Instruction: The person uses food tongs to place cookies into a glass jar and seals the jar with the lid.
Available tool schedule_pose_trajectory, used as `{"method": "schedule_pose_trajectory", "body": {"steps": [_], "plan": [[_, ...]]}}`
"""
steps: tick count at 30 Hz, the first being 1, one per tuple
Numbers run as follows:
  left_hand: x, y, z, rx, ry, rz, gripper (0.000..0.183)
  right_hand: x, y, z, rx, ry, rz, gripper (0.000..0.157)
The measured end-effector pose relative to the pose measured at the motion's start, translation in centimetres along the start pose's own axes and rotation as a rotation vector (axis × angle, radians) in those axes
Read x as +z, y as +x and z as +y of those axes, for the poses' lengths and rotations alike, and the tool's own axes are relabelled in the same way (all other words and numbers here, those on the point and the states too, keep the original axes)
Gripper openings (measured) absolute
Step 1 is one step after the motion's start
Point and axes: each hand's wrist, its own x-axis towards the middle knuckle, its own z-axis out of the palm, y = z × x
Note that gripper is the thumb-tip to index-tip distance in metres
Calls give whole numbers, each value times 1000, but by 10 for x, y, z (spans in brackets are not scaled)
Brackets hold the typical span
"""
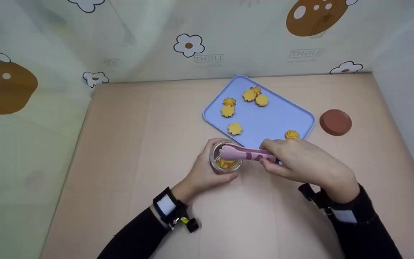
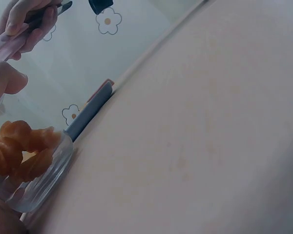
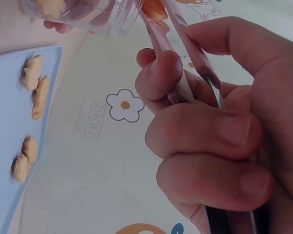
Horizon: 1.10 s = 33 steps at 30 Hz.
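My left hand [image 1: 200,172] grips a clear glass jar [image 2: 62,163] above the table, its fingers and thumb wrapped around the side. Several golden swirl cookies [image 2: 12,151] lie in the bottom of the jar. With my right hand [image 1: 302,160] I hold pink tongs [image 1: 243,154], their tips over the jar's mouth. In the right wrist view, a cookie [image 3: 154,9] sits between the tong tips, right by the jar's rim. Seen from the head, the tongs cover that cookie.
Beyond the jar lies a blue tray [image 1: 271,124] with several cookies, among them a cookie [image 1: 235,128] near its left edge and a cookie [image 1: 292,134] beside my right hand. A reddish-brown round lid [image 1: 335,122] is right of the tray. A patterned curtain [image 1: 138,43] hangs behind the table.
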Motion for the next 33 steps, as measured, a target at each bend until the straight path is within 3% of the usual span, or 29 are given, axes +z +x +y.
{"method": "schedule_pose_trajectory", "body": {"steps": [12, 33], "plan": [[0, 0, 1, 1, -7, 0, 94, -1, 1, -1, -5, 10, -26, 13], [-1, 1, 2, 24, -9, -5, 92, -6, -1, -1, 7, -8, -2, 15]]}}
